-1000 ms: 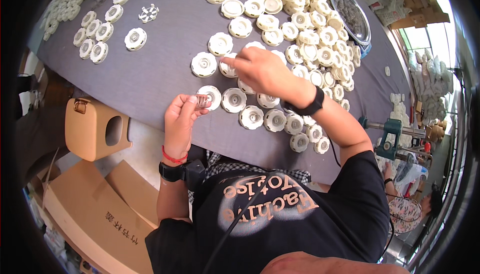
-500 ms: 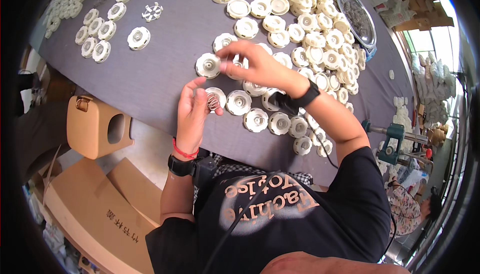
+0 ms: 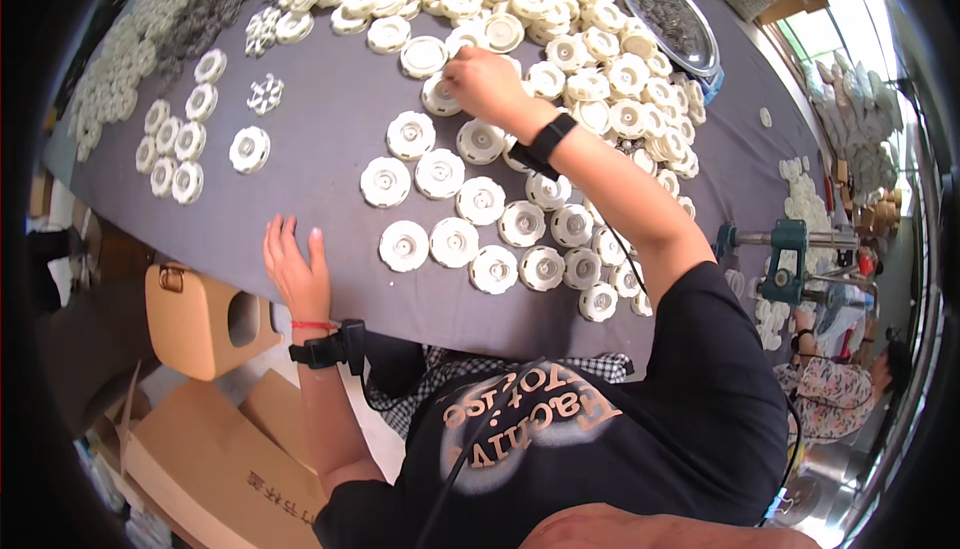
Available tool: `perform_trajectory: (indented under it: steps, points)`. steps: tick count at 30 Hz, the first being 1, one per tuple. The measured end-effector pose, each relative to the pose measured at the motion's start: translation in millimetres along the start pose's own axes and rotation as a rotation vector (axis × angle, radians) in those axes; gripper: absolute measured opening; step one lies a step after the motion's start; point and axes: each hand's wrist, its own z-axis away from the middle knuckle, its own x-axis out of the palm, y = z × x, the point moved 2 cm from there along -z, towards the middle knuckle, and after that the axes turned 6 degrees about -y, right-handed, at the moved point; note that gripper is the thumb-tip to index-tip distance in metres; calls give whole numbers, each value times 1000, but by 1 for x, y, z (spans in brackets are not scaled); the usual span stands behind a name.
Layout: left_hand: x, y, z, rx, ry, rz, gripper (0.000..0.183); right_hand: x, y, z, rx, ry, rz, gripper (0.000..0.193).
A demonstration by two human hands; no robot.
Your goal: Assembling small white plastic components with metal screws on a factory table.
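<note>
Sprawled wide, a grey cloth-covered tabletop (image 3: 330,239), crowded with round cream plastic discs. Stretched far across it, the right hand (image 3: 483,82), fingers (image 3: 455,69) pinched on a cream gear-edged plastic disc (image 3: 441,96) lying flat at the near edge of the heap. Rested flat by the near edge, the left hand (image 3: 295,267), fingers spread, holding nothing. Risk judged here: neighbouring discs touching, so knocked out of line by a hasty lift.

My grey bench (image 3: 330,89) runs wide ahead; cardboard boxes (image 3: 200,459) sit on the floor below, and daylight floods the window (image 3: 850,19) at my right.
</note>
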Motion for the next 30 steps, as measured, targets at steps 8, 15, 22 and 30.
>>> perform_trajectory:
  steps: [8, 15, 22, 30]
  points:
    - [5, 5, 0, 18, 35, -208, 41, -9, -1, 19, 27, 75, -29, 15]
    - [9, 7, -7, 31, 12, -252, 41, -49, 63, 44, 261, -42, -12, 24]
    - [7, 1, -2, 27, -60, -260, 45, -23, 72, 18, 211, -280, 24, 27]
    - [8, 5, 5, 108, -128, -373, 49, -22, 58, 27, 56, -3, -36, 20]
